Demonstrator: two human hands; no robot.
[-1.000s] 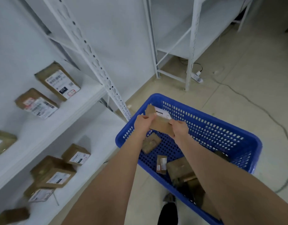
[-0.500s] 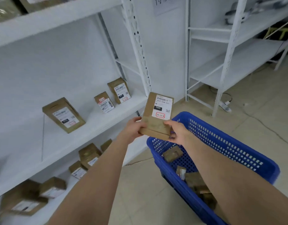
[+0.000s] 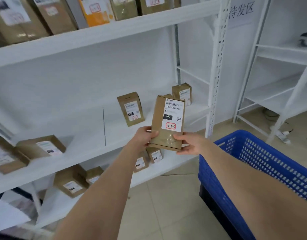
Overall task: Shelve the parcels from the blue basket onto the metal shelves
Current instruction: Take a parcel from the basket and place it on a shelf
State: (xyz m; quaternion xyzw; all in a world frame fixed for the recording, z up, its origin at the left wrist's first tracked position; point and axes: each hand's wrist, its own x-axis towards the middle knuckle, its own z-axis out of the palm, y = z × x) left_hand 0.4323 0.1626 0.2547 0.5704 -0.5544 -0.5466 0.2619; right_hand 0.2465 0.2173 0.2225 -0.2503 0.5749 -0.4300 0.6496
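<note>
Before the white shelves (image 3: 114, 130), both the left hand (image 3: 145, 136) and right hand (image 3: 189, 143) grip a brown parcel (image 3: 167, 122) upright, beside the blue basket (image 3: 263, 163).

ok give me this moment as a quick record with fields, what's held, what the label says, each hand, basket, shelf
held: brown cardboard parcel, upright, label toward the camera
label: shipping label reads 060-06B-A05, 060, and a handwritten 3-3-6 in a red box
left: left hand grips the parcel's lower left edge
right: right hand grips its lower right corner
basket: blue basket at lower right, contents out of view
shelf: middle shelf behind the parcel carries several labelled parcels
</note>
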